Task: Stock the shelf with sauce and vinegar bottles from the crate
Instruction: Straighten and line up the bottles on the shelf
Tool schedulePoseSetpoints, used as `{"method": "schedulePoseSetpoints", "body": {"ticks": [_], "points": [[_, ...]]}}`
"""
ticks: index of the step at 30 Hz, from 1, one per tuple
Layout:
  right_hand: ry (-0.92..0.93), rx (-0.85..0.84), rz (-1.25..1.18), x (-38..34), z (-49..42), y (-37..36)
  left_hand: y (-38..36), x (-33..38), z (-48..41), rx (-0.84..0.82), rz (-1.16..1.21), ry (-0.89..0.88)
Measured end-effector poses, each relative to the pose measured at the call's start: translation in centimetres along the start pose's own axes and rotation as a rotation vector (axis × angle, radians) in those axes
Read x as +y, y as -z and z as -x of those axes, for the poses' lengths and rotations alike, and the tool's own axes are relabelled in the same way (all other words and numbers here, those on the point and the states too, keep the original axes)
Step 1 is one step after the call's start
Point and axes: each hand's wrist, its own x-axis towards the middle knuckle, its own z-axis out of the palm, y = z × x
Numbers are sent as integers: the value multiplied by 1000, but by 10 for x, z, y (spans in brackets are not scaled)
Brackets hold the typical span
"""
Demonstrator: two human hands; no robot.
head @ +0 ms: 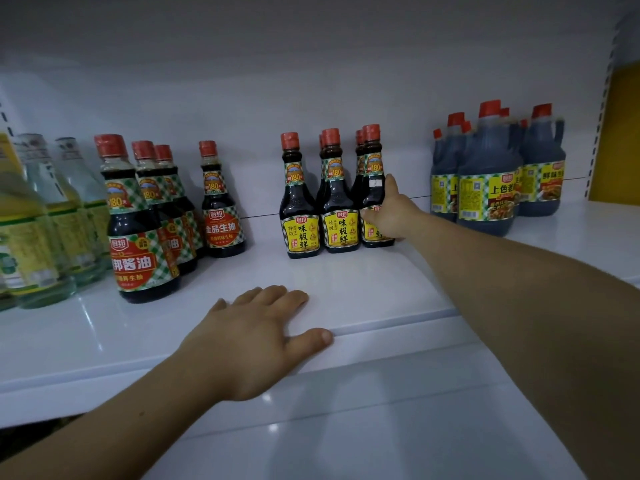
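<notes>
Left hand (258,336) lies flat, fingers relaxed, on shelf (381,289) front edge. R hand (389,216) grips rightmost yellow-label sauce btl (372,171), tight beside its neighbours. Red-label bottles (138,230) stand to the left, vinegar bottles (41,220) far left, big jugs (488,181) to the right.

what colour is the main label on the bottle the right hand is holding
Yellow, on the bottle the right hand grips; head view.

Left hand (258,337) flat, palm down; right hand (389,216) outstretched, fingers (372,216) curled.
</notes>
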Motion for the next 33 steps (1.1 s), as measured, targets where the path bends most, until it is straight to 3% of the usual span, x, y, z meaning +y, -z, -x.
{"method": "schedulePoseSetpoints", "body": {"ticks": [7,11,25,29,33], "points": [[-27,-54,-78,0,-4,3,-1,-1,2,1,0,2],[-37,8,-140,0,-1,-6,-1,-1,1,5,8,1],[-14,106,91,-4,4,-15,4,1,-2,-26,67,27],[140,240,231,-24,14,-9,5,-2,-4,-26,120,21],[202,203,234,-56,41,-16,9,-5,-5,-29,198,27]]}}
